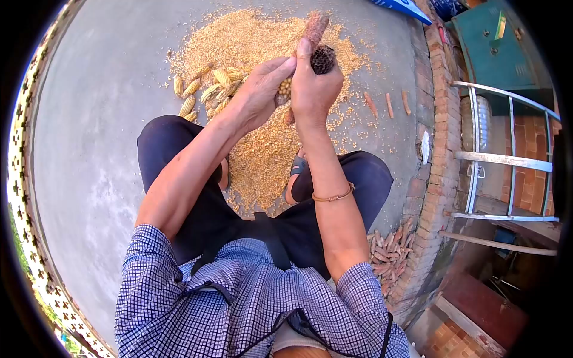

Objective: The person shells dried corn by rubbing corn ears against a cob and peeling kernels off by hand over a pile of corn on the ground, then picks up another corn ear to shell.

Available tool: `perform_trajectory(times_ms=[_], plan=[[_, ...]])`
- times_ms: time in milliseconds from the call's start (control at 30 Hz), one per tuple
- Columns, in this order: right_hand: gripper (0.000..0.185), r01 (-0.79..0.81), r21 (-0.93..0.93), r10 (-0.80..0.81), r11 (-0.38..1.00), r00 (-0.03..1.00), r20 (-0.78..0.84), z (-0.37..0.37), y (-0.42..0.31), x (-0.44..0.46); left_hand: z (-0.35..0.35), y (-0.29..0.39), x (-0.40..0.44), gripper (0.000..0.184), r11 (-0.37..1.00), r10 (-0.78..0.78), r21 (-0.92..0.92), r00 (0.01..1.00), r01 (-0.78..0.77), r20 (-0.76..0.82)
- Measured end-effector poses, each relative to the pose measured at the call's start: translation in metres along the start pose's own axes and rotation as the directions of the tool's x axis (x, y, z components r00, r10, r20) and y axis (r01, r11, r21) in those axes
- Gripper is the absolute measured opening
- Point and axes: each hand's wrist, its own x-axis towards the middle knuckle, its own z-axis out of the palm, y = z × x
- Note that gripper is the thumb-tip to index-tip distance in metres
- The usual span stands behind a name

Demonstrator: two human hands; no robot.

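Observation:
My right hand [316, 89] is closed around a reddish corn cob [316, 27], whose bare end sticks up past the thumb, and a dark, pitted round end [323, 59] shows beside it. My left hand [262, 89] meets it from the left, fingertips touching near the thumb. Between the hands, a patch of yellow kernels [284, 89] shows on a piece that the left fingers hold; its shape is mostly hidden. Beneath the hands lies a wide spread of loose kernels [262, 161]. Several unshelled ears of corn [222, 77] lie left of the hands.
Bare cobs [371, 104] lie on the grey floor [95, 119] to the right. More are heaped [391, 253] beside my knee, against a low brick edge [439, 143]. A metal ladder-like frame [507, 158] and a green cabinet [492, 45] stand beyond the bricks.

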Motion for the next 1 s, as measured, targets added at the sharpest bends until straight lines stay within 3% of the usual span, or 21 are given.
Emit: perform_trajectory(times_ms=[100, 167, 200, 233, 267, 333, 433, 533, 633, 733, 833, 867, 967, 1000], plan=[[0.039, -0.157, 0.217, 0.134, 0.963, 0.984, 0.119, -0.007, -0.010, 0.007, -0.008, 0.009, 0.006, 0.029, 0.986, -0.045, -0.162, 0.995, 0.030, -0.086], [0.041, -0.241, 0.356, 0.168, 0.903, 0.960, 0.225, -0.012, -0.005, 0.012, -0.007, 0.015, 0.003, 0.025, 0.986, -0.036, -0.164, 0.993, 0.018, -0.110], [0.045, -0.299, 0.323, 0.206, 0.898, 0.934, 0.291, -0.017, -0.014, 0.009, -0.008, 0.016, 0.003, 0.024, 0.985, -0.024, -0.174, 0.996, 0.009, -0.088], [0.046, -0.210, 0.286, 0.127, 0.935, 0.951, 0.282, -0.015, -0.016, 0.005, -0.007, 0.017, 0.004, 0.023, 0.983, -0.013, -0.185, 0.998, 0.001, -0.063], [0.047, -0.117, 0.247, 0.046, 0.962, 0.960, 0.275, -0.010, -0.018, -0.001, -0.001, 0.015, 0.008, 0.026, 0.985, 0.030, -0.162, 0.988, -0.054, -0.149], [0.048, 0.035, 0.103, -0.068, 0.994, 0.942, 0.327, -0.008, -0.014, -0.007, -0.007, 0.007, 0.009, 0.029, 0.994, 0.057, -0.091, 0.994, -0.065, -0.088], [0.049, 0.256, -0.196, -0.231, 0.947, 0.963, 0.141, 0.008, -0.004, -0.016, 0.001, 0.002, 0.006, 0.032, 0.996, 0.090, -0.025, 0.995, -0.091, -0.053], [0.045, 0.246, -0.248, -0.240, 0.937, 0.969, 0.056, 0.012, -0.007, -0.020, -0.003, 0.002, 0.001, 0.032, 0.996, 0.080, -0.029, 0.997, -0.080, -0.002], [0.039, 0.105, -0.254, -0.099, 0.961, 0.994, 0.035, 0.007, -0.007, -0.016, -0.003, -0.002, -0.001, 0.032, 0.997, 0.074, -0.034, 0.995, -0.072, 0.061], [0.036, 0.023, -0.177, -0.033, 0.984, 0.998, -0.049, 0.002, -0.005, -0.008, 0.001, -0.007, -0.004, 0.035, 0.999, 0.028, -0.042, 0.999, -0.027, 0.020], [0.038, 0.008, -0.053, -0.005, 0.999, 0.998, 0.062, -0.001, -0.007, 0.000, -0.006, 0.002, 0.003, 0.034, 0.996, -0.010, -0.091, 0.997, 0.018, 0.081], [0.039, -0.056, 0.057, 0.049, 0.997, 0.993, 0.106, -0.005, -0.012, 0.003, -0.003, 0.005, 0.003, 0.030, 0.995, -0.001, -0.100, 1.000, 0.000, -0.014], [0.041, -0.269, 0.332, 0.190, 0.904, 0.949, 0.250, -0.019, -0.022, 0.011, -0.001, 0.011, 0.007, 0.028, 0.977, 0.003, -0.214, 1.000, -0.006, -0.015], [0.042, -0.259, 0.322, 0.170, 0.911, 0.945, 0.279, -0.021, -0.023, 0.010, 0.002, 0.015, 0.003, 0.028, 0.984, 0.017, -0.176, 0.998, -0.028, -0.063]])
